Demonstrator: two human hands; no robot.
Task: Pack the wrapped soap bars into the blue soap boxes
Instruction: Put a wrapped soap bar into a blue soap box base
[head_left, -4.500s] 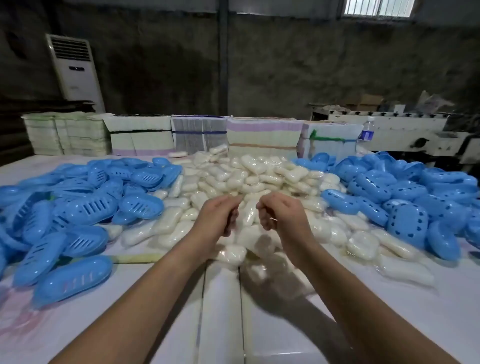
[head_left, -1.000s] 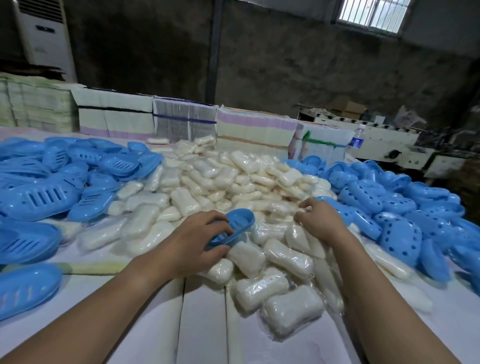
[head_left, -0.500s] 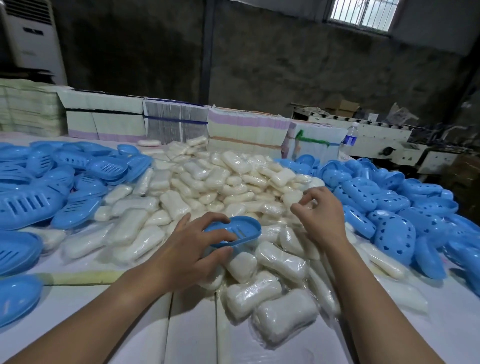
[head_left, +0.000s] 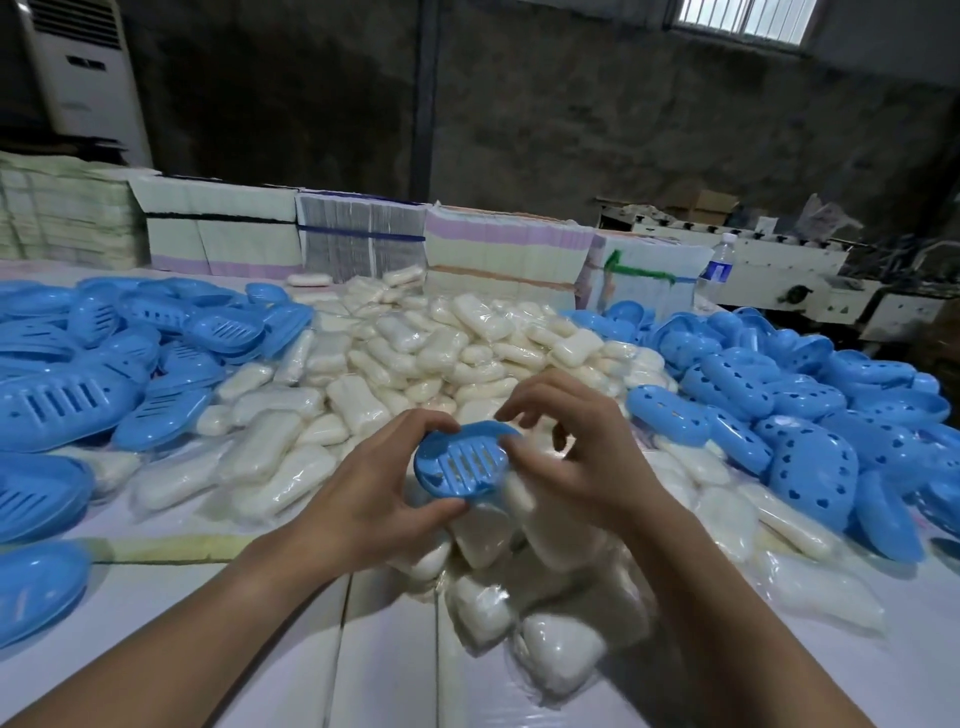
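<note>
Blue slotted soap box (head_left: 462, 464), white wrapped soap bars (head_left: 415, 364), pale table (head_left: 384, 670).

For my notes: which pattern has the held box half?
Parallel slots, blue soap box half; head view.

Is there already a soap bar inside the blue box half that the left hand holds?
No, the blue box half gripped by the left hand shows its bare slotted inside, with no soap bar in it.

Daylight reaches you from the barred window (head_left: 748, 18) far above and right of your grip; the wall behind stays dim. Soft shadows fall under your forearms. Plastic wrap glints below the grip. Your right hand (head_left: 576, 457) smears slightly, and edges bow outward.
</note>
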